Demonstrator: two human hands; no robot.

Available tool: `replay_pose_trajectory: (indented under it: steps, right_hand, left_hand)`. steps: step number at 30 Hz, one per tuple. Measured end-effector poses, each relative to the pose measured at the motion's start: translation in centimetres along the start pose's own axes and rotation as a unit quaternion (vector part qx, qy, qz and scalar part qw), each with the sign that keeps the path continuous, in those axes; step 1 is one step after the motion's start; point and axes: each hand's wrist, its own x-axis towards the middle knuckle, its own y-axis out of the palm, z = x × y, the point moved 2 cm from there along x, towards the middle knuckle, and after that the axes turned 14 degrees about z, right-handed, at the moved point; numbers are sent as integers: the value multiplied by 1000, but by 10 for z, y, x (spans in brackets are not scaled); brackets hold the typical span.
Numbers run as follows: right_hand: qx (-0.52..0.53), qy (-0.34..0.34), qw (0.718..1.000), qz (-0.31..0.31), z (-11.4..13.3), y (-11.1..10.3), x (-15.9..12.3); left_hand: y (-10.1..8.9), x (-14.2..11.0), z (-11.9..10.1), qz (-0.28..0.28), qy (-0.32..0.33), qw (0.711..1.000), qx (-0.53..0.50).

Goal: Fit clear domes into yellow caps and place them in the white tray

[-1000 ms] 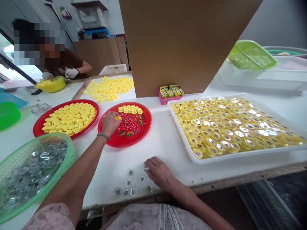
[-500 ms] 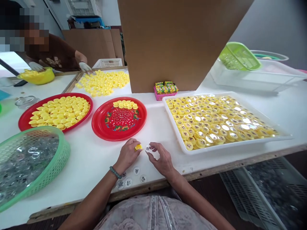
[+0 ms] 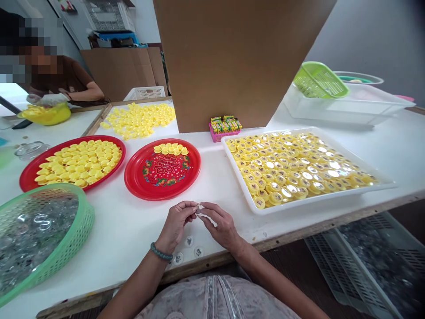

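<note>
1. The left hand (image 3: 175, 221) and right hand (image 3: 221, 227) are meeting above the table (image 3: 126, 248), pinching a small clear disc (image 3: 199, 209) between them.
2. Other clear discs (image 3: 189, 241) are lying just below the hands.
3. A red plate (image 3: 162, 177) is sitting ahead of the hands, carrying yellow caps (image 3: 171, 149).
4. A white tray (image 3: 241, 177) of yellow caps is sitting ahead and to the right.
5. A green basket (image 3: 84, 221) of clear discs is sitting to the left.

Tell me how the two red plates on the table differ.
The left red plate is covered almost edge to edge with yellow caps, while the right red plate holds only a small cluster along its far edge. The right plate's printed centre shows; the left plate's is hidden. The green basket overlaps the left plate's near rim, not the right's. Both are round, shallow and rimmed, on the white table.
</note>
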Motion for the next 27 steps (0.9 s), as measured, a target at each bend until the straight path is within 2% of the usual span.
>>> replay_pose_trajectory:
  steps: [3,6,9,12,16,22,27]
  right_hand:
    - [35,22,999,-5,-1,-2,1]
    - [82,87,992,-34,-4,-4,2]
    - [170,173,969,-46,-10,-4,3]
    - [265,224,937,-36,-14,-1,5]
    - [339,231,912,-27,-15,1,7]
    - [440,245,863,-32,-17,2,8]
    - [436,256,863,9,-17,2,9]
  left_hand:
    - [0,0,0,35,-28,999,-13]
    - [1,-2,0,45,-7,998,50]
    - [3,-3,3,19,39,992,115]
    - [5,-3,5,14,69,983,167]
    - [5,-4,4,19,79,969,234]
    - [8,-5,12,-14,62,981,184]
    - [6,-5,15,-51,74,987,134]
